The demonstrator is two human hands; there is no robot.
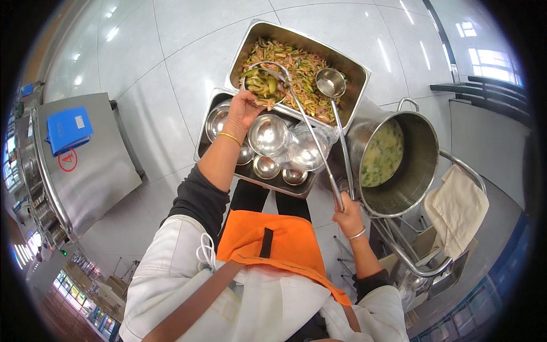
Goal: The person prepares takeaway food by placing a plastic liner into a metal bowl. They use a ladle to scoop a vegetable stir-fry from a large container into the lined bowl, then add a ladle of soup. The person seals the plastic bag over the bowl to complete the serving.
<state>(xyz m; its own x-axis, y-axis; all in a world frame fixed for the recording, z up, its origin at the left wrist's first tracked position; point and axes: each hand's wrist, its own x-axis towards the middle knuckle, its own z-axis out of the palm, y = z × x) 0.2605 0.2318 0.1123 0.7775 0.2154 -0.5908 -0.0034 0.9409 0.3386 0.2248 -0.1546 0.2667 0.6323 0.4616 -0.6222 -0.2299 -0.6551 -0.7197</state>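
My left hand [245, 110] grips the near rim of a round metal bowl [287, 79] filled with cooked vegetable slices [267, 85]. The bowl is over the left part of a deep steel food pan [361, 92] of sliced vegetables and meat [299, 60]. In my right hand [349, 218] is the long handle of a serving ladle [314, 139], whose far end reaches the bowl. A second ladle [331, 83] rests in the pan; its handle runs down beside my right hand, and whether I touch it cannot be told.
Nearer me, a second steel pan [256, 181] holds several shiny metal bowls [268, 136] and a clear plastic bag [314, 145]. At right stands a tall pot [421, 171] of soup with greens, beside a cart rail [463, 158] draped with a cloth [459, 209]. Blue folders [70, 128] lie on a steel cabinet [107, 158].
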